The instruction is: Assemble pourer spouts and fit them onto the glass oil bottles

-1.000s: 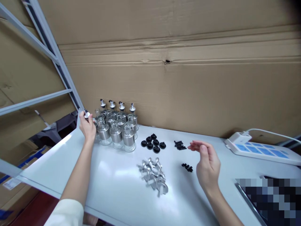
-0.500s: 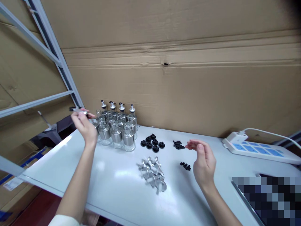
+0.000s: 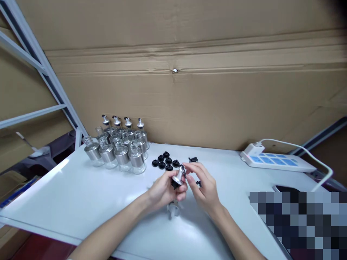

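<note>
My left hand is closed around a bottle pourer, a silver cone with a black stopper below and a black flap at its tip. My right hand meets it from the right, thumb and forefinger pinching at the black flap. Just behind the hands lie several black stoppers. Silver pourer parts are mostly hidden beneath my left hand. Small black pieces lie beyond my right hand, and tiny black bits show partly behind its fingers.
Several glass bottles with metal bands stand at the back left; the rear ones carry pourers. A power strip with a plug and white cable lies at the right, near a phone and a pixelated area. A cardboard wall closes the back.
My left hand has brought the pourer from beside the bottles to the middle of the table. My right hand has moved in and now touches the pourer's black flap. The view has shifted right.
</note>
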{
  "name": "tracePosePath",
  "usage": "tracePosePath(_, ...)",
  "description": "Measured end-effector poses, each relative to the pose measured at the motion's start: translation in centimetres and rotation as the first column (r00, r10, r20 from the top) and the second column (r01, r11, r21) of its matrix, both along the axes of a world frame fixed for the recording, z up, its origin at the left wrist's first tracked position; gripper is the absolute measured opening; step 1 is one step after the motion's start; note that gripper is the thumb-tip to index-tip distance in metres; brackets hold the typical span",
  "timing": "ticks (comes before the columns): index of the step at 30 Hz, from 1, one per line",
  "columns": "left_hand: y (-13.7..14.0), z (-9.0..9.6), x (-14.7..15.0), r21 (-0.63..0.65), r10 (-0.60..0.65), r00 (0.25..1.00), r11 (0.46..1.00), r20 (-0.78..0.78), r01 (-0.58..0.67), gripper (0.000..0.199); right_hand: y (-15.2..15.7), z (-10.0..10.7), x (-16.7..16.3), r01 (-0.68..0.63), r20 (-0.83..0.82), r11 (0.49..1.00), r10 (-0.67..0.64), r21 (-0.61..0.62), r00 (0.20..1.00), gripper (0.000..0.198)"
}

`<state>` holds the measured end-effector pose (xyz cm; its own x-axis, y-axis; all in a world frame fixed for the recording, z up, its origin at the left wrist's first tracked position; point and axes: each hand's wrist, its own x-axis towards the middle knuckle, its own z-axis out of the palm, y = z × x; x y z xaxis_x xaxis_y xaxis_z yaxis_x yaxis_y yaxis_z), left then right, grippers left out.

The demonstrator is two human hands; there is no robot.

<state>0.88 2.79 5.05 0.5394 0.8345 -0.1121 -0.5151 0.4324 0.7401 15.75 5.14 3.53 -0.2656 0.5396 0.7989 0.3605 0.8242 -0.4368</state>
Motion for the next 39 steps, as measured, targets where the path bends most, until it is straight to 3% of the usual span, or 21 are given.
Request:
tracePosePath(4, -0.3, -0.4, -0.3, -0.113, 0.04, 0.998, 0.993, 0.042, -0.035, 0.043, 0.0, 0.2, -0.1, -0.021, 0.068, 0.999, 0.018, 0.042, 0.998, 0.031)
tracePosePath(15, -1.2, -1.5, -0.1, 0.09, -0.095, 0.987, 0.99, -0.13, 0.107, 0.058, 0.6, 0.1, 0.0, -0.017, 0.193, 0.993, -0.005, 0.115, 0.981, 0.045)
tracePosePath(19, -1.4, -1.4, 0.1, 0.095, -0.171, 0.974, 0.978, -0.149, 0.186, 0.056, 0.3, 0.0, -0.3, 0.005, 0.238, 0.988, -0.042, 0.156, 0.97, 0.055)
tracePosePath(31, -1.5, -0.9, -0.3, 0.051, -0.352, 0.935, 0.934, -0.053, 0.354, 0.053, -0.2, -0.1, -0.3, 0.071, 0.271, 0.963, -0.143, 0.258, 0.952, 0.059)
tracePosePath(39, -1.7, -1.0, -0.1, 0.124, -0.32, 0.946, 0.938, -0.049, 0.323, 0.045, -0.2, -0.2, -0.1, 0.062, 0.285, 0.958, -0.145, 0.281, 0.948, 0.057)
